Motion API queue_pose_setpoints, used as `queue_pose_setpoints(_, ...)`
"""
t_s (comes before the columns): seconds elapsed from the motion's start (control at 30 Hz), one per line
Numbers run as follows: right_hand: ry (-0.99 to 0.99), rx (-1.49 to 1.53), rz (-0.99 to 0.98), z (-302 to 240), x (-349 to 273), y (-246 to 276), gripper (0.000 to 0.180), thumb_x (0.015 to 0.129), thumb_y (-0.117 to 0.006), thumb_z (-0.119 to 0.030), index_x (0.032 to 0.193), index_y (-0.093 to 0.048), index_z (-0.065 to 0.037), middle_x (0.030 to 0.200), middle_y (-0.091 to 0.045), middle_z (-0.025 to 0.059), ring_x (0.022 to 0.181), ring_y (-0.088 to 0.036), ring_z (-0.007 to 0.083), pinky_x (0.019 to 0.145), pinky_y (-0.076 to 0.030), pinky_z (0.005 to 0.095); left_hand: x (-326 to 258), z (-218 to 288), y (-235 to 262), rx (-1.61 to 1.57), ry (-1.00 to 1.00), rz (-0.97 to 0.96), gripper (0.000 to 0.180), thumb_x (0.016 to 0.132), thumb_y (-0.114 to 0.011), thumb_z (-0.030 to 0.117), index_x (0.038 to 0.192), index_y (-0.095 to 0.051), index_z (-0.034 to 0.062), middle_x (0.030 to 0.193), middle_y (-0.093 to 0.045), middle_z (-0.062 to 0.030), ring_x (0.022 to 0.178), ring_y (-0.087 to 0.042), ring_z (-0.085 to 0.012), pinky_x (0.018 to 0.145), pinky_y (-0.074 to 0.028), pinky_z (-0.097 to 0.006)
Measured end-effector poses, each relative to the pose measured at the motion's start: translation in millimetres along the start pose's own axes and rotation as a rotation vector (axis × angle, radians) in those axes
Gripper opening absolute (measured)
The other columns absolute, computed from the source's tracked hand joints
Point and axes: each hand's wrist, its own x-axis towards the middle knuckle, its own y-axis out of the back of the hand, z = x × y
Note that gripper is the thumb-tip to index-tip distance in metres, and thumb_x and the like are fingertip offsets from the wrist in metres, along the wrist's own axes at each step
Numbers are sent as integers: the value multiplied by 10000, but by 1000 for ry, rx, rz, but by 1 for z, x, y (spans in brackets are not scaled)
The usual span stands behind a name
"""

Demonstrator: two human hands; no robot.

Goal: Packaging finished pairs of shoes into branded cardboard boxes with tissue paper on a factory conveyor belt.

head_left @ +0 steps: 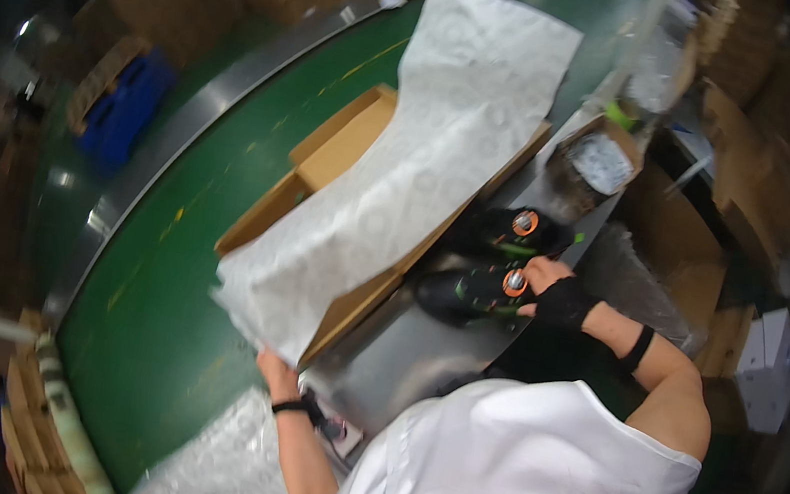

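A long sheet of white patterned tissue paper point(359, 212) lies draped across an open cardboard box point(344, 144) and hangs past its far end. At the near corner of the box, my left hand point(278, 379) grips the paper's edge, its fingertips partly hidden. To the right of the box, a pair of black shoes with green trim and round orange-rimmed labels rests on a metal surface. My right hand point(558, 292), in a black fingerless glove, is closed on the end of the nearer shoe point(464, 295). The farther shoe point(493, 229) lies beside it, slightly blurred.
A green conveyor belt point(177, 216) with a metal rail runs under the box. Clear plastic wrap point(229, 461) lies at the lower left. A small carton point(598, 164) of plastic-wrapped items stands beyond the shoes. Large cartons point(669, 235) and white boxes point(768, 365) are at the right.
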Motion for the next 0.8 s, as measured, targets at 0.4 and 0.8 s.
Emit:
queue_pose_setpoints(0.4,-52,379,-186,-47,35,29,711,624,-661,-149,1235,-296,-136,996,-558,152,897,-563,293,806,-429,358,16,-10,0,425,-270,107,174,799,-508,95,885,-531,-56,815,-572,-95,674,-507,-132,603,-415,-255)
queue_pose_setpoints(0.8,-167,1632,-364,-182,195,29,598,684,-675,-237,1189,-397,-81,812,-519,21,589,-422,54,501,-359,201,26,-2,41,458,-278,-26,234,803,-504,116,942,-522,-70,856,-577,-95,737,-538,-152,650,-443,-278)
